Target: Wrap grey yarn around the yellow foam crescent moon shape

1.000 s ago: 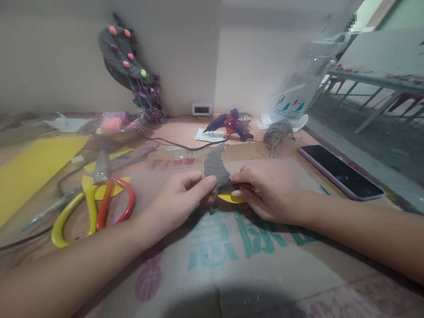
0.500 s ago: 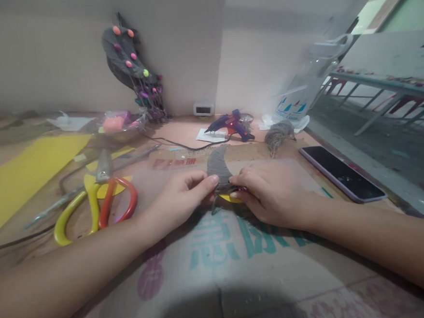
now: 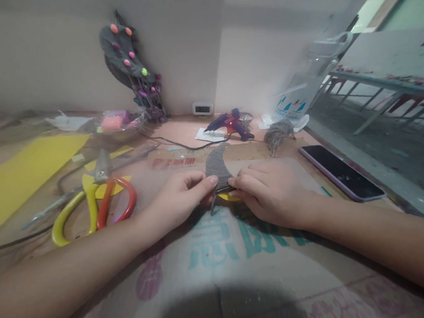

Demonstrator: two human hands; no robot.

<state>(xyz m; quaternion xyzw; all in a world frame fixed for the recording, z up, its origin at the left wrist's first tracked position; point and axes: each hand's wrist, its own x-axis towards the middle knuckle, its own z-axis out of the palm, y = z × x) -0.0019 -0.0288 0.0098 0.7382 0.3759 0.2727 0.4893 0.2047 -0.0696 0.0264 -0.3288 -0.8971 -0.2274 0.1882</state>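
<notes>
Between my two hands is a crescent-shaped piece wrapped in grey yarn (image 3: 218, 166), its pointed tip up and a bit of bare yellow (image 3: 229, 196) showing at the lower edge. My left hand (image 3: 190, 192) pinches its left edge between thumb and fingers. On the opposite side, my right hand (image 3: 261, 189) is closed at the lower right edge, fingertips on the yarn strands. A short grey yarn end (image 3: 212, 207) hangs below the piece. Whatever lies under the right fingertips is hidden.
Scissors (image 3: 104, 200) with yellow and red handles lie at left beside a yellow sheet (image 3: 27, 172). Behind stand a glue gun (image 3: 229, 124) with a lit red light, a grey yarn bundle (image 3: 279, 135) and a decorated grey crescent (image 3: 121, 54). A phone (image 3: 339, 172) lies right.
The fingers of my right hand have shifted slightly at the lower edge, and less yellow shows. The loose yarn end hangs a little differently. Both hands keep their hold.
</notes>
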